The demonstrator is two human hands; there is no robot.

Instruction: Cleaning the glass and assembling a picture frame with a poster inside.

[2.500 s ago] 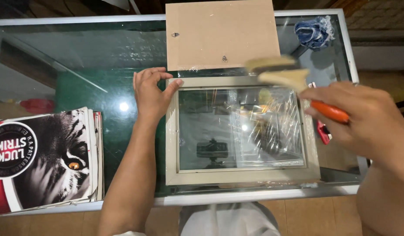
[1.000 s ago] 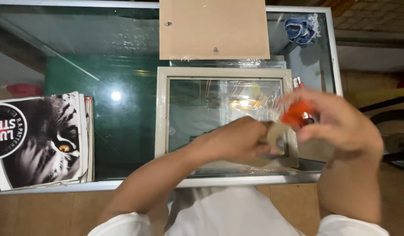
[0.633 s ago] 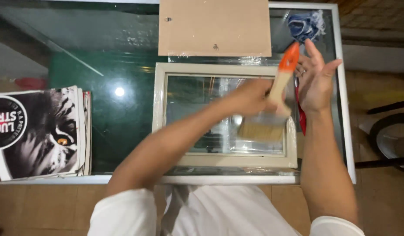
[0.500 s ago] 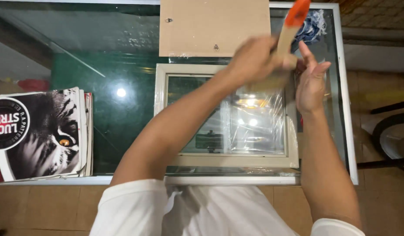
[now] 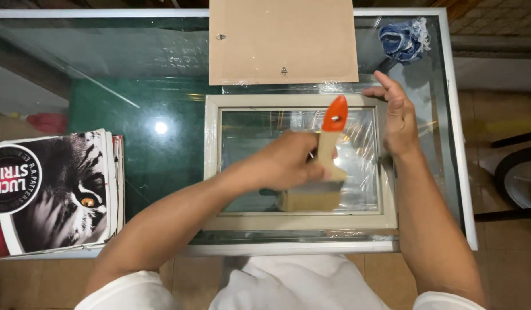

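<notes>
A cream picture frame [image 5: 211, 166] wrapped in clear film lies flat on a glass-topped table [image 5: 116, 69]. My left hand [image 5: 288, 163] grips a wide paintbrush [image 5: 326, 166] by its pale wooden handle, which has an orange tip. The bristles rest on the lower part of the frame's pane. My right hand [image 5: 398, 117] lies flat on the frame's upper right corner, fingers spread.
A brown backing board [image 5: 283, 40] lies just beyond the frame. A blue crumpled cloth [image 5: 404, 39] sits at the table's far right corner. A stack of printed magazines [image 5: 53, 192] occupies the near left edge. Tiled floor and a dark wheel [image 5: 515, 183] lie to the right.
The brush passed from my right hand to my left. My left hand swung it up to the frame's top right, then brought it down onto the pane. My right hand settled on the frame's corner.
</notes>
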